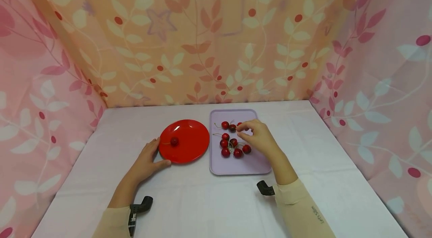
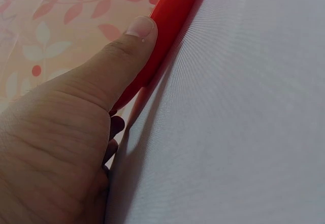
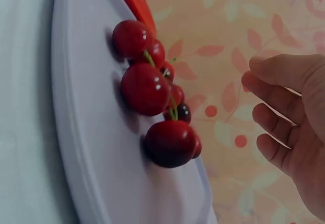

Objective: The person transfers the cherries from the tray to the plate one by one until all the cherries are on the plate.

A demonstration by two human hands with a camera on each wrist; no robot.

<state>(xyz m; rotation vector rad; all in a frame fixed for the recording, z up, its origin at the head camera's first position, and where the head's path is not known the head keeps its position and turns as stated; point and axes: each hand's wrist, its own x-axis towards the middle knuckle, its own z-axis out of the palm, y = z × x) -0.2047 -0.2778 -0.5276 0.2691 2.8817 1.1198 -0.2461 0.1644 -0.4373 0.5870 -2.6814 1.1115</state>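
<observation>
On the white cloth, a round red plate (image 1: 192, 144) bears one dark red cherry (image 1: 174, 141) with its stem to the left. My left hand (image 1: 146, 161) rests against the plate's left and near rim, thumb and fingers spread apart. In the left wrist view, the thumb (image 2: 129, 51) lies along the plate's red edge (image 2: 172, 26). Several stemmed cherries (image 1: 237, 153) lie on a lilac tray (image 1: 249, 166) to the right. Above the tray's right side hovers my right hand (image 1: 258, 136), fingers bent loosely; no cherry shows between thumb and forefinger. It partly hides the cherries at the back.
A patterned curtain (image 1: 209, 43) stands behind the table, with pink patterned cloth on both sides. White cloth (image 1: 189, 200) covers the table. The plate and tray stand close side by side. Each wrist wears a small black mount (image 1: 265, 188).
</observation>
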